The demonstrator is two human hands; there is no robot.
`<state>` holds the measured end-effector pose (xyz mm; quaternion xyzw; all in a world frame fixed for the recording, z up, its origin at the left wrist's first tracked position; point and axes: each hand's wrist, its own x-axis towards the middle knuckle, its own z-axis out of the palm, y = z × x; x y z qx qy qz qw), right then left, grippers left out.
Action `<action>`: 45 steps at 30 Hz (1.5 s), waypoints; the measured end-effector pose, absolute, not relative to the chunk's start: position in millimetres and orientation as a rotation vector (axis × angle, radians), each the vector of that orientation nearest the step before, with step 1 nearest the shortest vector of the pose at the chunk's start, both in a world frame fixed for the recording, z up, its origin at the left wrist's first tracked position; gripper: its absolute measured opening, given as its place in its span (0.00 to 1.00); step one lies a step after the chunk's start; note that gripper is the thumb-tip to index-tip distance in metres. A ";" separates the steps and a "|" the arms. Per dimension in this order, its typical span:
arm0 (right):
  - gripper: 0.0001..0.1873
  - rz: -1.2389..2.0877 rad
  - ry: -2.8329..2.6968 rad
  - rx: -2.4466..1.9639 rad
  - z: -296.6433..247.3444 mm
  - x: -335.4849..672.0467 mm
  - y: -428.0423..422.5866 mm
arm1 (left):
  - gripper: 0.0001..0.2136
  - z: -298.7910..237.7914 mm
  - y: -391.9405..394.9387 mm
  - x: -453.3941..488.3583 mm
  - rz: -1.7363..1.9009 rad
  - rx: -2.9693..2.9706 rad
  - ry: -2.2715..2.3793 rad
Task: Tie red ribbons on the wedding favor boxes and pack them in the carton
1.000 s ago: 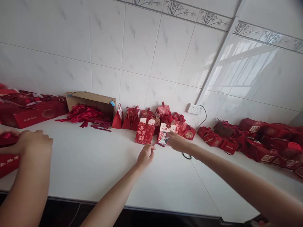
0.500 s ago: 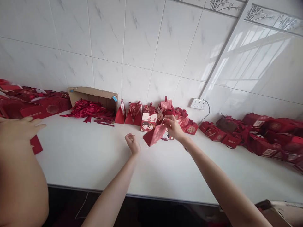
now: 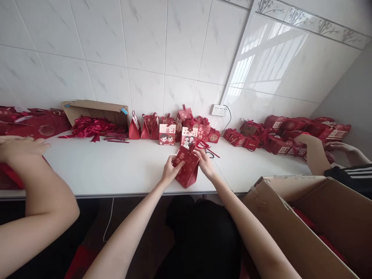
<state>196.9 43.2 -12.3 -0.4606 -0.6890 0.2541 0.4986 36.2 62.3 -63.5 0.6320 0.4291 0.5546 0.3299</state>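
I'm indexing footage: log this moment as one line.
left hand: holding red box; right hand: at box's upper right side; behind box: two cartoon-couple boxes; person's right: open carton

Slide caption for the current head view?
Left hand holding a red gift box near the front edge of the white table, right hand at its upper side.
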 end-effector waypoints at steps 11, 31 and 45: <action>0.10 0.488 -1.545 -1.184 -5.2 209.2 26.9 | 0.12 -58.5 31.4 39.1 1.207 1.860 1.372; 0.13 0.481 -1.607 -0.990 -22.8 210.8 59.9 | 0.13 -27.6 67.8 14.6 1.508 1.908 1.181; 0.05 0.474 -1.729 -0.906 -3.7 213.8 120.8 | 0.05 -15.5 137.4 51.1 1.778 2.180 0.922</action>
